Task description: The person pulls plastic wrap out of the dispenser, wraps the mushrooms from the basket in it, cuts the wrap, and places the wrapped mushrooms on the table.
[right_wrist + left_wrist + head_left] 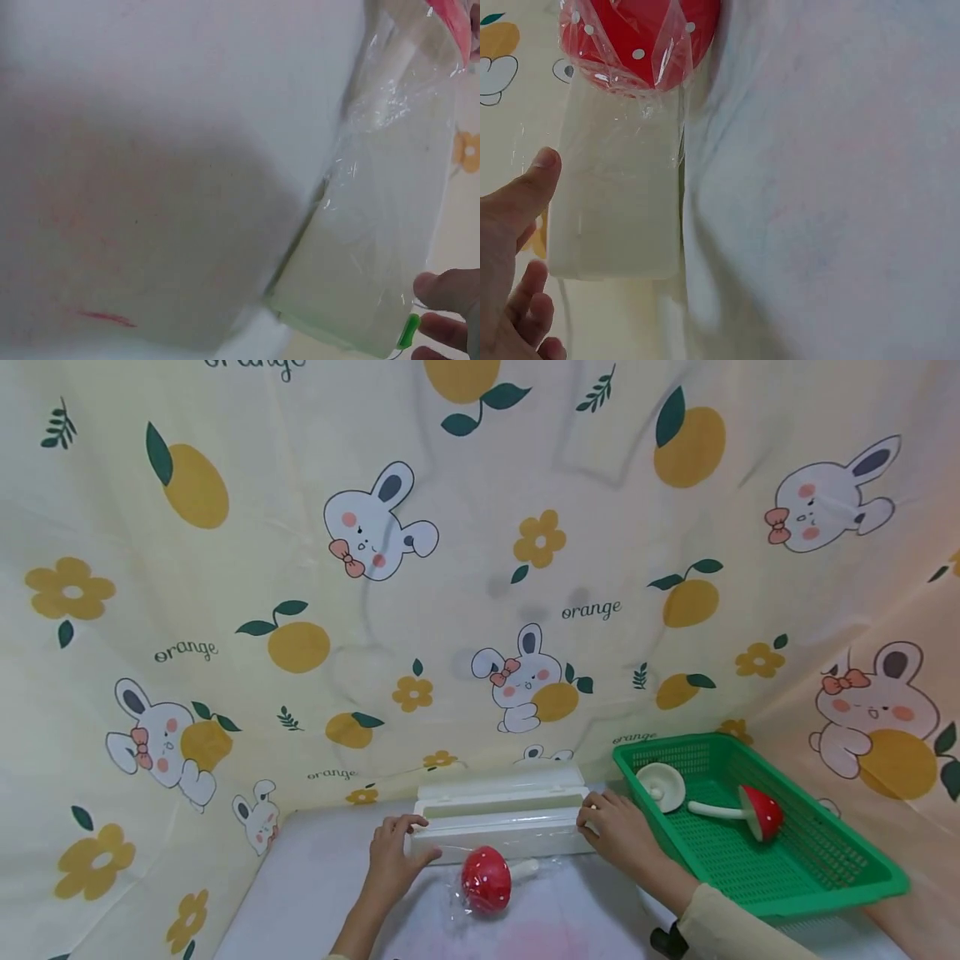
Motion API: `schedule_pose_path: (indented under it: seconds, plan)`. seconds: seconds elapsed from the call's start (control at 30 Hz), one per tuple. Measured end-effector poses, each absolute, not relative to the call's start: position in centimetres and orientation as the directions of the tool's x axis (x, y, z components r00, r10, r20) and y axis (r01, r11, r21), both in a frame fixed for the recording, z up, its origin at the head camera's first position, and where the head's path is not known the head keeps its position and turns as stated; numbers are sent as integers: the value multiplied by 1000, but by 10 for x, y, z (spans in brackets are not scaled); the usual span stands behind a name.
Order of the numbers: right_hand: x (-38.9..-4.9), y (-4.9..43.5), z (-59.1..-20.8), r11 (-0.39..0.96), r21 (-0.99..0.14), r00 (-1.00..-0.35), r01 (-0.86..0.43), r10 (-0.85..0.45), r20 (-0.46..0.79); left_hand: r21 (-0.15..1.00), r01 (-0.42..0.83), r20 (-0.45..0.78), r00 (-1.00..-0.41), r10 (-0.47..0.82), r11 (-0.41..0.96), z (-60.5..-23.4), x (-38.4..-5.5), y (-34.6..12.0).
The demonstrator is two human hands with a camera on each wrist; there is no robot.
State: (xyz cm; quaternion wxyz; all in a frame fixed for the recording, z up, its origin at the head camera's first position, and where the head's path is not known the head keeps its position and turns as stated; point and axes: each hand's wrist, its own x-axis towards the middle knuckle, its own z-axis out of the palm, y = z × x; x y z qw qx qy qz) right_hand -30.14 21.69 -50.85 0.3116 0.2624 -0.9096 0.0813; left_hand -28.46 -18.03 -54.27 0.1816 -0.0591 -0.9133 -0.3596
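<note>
The left hand (394, 853), thumb and fingers parted, and the right hand (619, 832), its grip unclear, flank the open white box (525, 839) on the desk (303, 868), behind a red mushroom (486, 881) in clear film (459, 902).

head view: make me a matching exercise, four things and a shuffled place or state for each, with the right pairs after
Things
1. white box
2. mushroom on the table
3. green basket
4. right hand

Places and states
A. far right, with a red-capped mushroom lying inside
B. at the white box's right end
C. long, with its top open
D. red cap with white spots, clear film about it

Pairs
1-C, 2-D, 3-A, 4-B
</note>
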Motion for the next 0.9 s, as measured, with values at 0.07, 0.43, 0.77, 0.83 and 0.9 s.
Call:
schedule_pose_path:
  seconds: [0.07,0.43,0.77,0.83,0.9]
  plan:
    - [-301,217,-510,837,30,-644,-547,-443,624,607,269,392,-920,13,747,-541,-282,-181]
    - [-282,207,-506,665,-291,-715,-688,-554,427,660,367,249,-930,269,656,-533,-270,-181]
    - [-266,190,-518,434,-671,-768,-600,-547,333,695,447,250,-884,394,562,-535,-260,-171]
    - [-264,187,-521,394,-691,-758,-606,-551,351,694,463,247,-873,421,552,-535,-258,-169]
    - [-263,183,-524,378,-699,-755,-607,-549,359,694,462,233,-870,435,552,-534,-256,-167]
